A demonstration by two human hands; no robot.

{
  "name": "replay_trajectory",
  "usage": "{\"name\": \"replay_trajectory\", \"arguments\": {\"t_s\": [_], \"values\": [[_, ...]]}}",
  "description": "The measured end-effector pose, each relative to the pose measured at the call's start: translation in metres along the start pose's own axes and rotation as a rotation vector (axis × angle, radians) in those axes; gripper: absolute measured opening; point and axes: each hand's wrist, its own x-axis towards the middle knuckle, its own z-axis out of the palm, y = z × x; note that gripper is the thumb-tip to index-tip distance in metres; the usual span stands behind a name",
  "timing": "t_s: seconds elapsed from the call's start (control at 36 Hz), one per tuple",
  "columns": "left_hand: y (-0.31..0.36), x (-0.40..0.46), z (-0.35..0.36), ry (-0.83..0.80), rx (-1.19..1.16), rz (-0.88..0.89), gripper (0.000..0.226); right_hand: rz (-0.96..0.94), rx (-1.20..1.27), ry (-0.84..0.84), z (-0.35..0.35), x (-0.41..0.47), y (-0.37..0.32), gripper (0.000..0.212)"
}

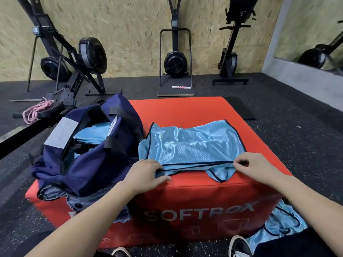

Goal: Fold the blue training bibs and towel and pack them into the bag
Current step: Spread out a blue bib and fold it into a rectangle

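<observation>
One bib [193, 145] lies spread on the red box [185, 110], its black-trimmed near edge drawn taut between two hands. The left hand [146, 172] rests at the edge's left end, fingers bent over the trim and thumb stretched along the box top just below it; the cloth is caught under the fingers. The right hand [254, 166] pinches the right end of the same edge between thumb and curled fingers. A loose corner of the bib hangs over the box's front lip between the hands.

One navy bag [89, 162] sits on the left part of the box, touching the bib's left side, its mouth open upward. Inside it shows a stack of folded light-blue cloth [92, 134]; how many pieces it holds cannot be told, nor whether any of them is the towel. A white label [62, 134] is on the bag's left flap.

More blue bibs [284, 221] lie in a heap on the floor at the box's right front corner; the number is unclear. A bit of blue cloth [120, 216] also hangs at the box's front left, under the bag.

Two shoes [239, 246] show at the bottom edge. Behind, four black machines [174, 60] stand along the chipboard wall, and one pink rope [37, 110] lies on the floor at left.
</observation>
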Motion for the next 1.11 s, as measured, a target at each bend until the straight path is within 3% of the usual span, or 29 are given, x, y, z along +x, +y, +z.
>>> {"name": "replay_trajectory", "arguments": {"t_s": [0.14,0.22,0.39,0.47,0.58,0.75,0.94,1.11], "values": [[0.002,0.006,0.008,0.121,-0.045,-0.071,0.025,0.022,0.030,0.022,0.000,0.002,0.002,0.008],[-0.005,0.010,0.009,0.110,-0.116,-0.096,0.015,-0.078,-0.108,0.003,-0.003,0.005,0.008,0.013],[-0.014,0.018,-0.008,0.114,-0.068,-0.085,0.019,-0.394,-0.397,0.125,-0.017,0.012,0.015,0.020],[-0.013,0.025,-0.026,0.134,-0.021,-0.133,0.020,-0.353,-0.455,0.194,-0.031,0.011,0.009,0.008],[-0.009,0.041,-0.065,0.245,-0.039,-0.202,0.018,-0.150,-0.287,0.298,-0.058,0.012,-0.006,0.006],[0.019,0.076,-0.168,0.504,-0.185,-0.205,0.025,0.044,0.034,0.476,-0.137,0.030,-0.060,0.025],[0.064,0.093,-0.327,0.790,-0.342,-0.166,0.018,-0.014,0.378,0.726,-0.267,0.033,-0.144,0.008],[0.092,0.081,-0.433,0.772,-0.433,-0.193,0.022,-0.041,0.623,0.781,-0.352,0.026,-0.192,0.010]]}}
